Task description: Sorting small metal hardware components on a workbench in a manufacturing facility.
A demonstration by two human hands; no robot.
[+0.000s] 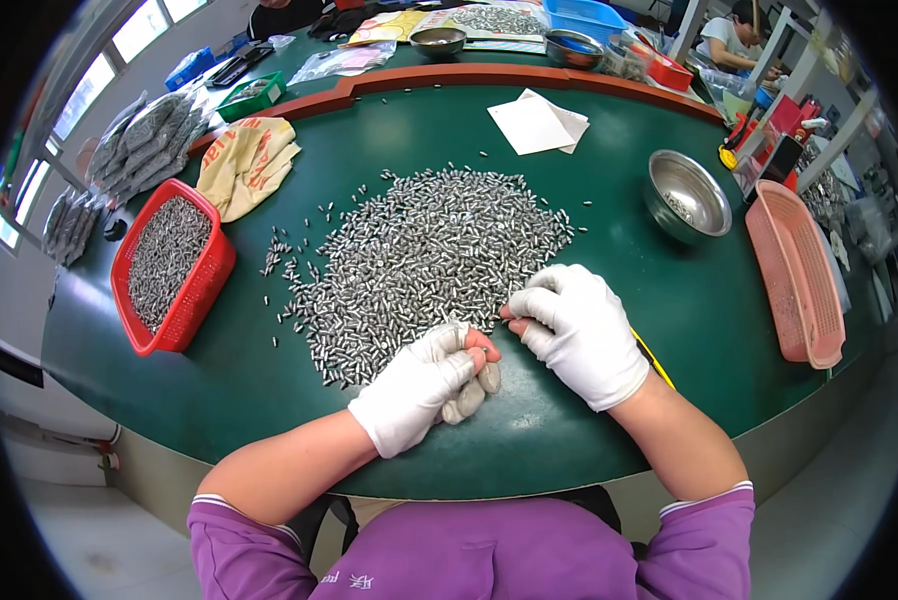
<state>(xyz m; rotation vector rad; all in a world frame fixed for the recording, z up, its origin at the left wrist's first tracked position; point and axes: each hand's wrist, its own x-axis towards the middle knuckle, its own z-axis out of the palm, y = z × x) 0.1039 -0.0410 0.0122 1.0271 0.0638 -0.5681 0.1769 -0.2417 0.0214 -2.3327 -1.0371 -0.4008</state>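
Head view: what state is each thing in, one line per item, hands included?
Left hand: gloved, fingers curled, at the near edge of the pile.
Right hand: gloved, fingertips pinched at the pile's edge; what they pinch is too small to tell.
Metal pins: loose, spread in a heap on the green table.
Red basket: filled with pins.
Steel bowl: upright, nearly empty.
Pink basket: looks empty.
White paper: lying flat.

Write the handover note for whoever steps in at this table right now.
Left hand: gloved, curled at the near edge of the pile of small metal pins.
Right hand: gloved, fingers pinched at the pile's edge.
Red basket on the left holds more pins; steel bowl on the right holds a few.
Most pins lie loose on the green table.
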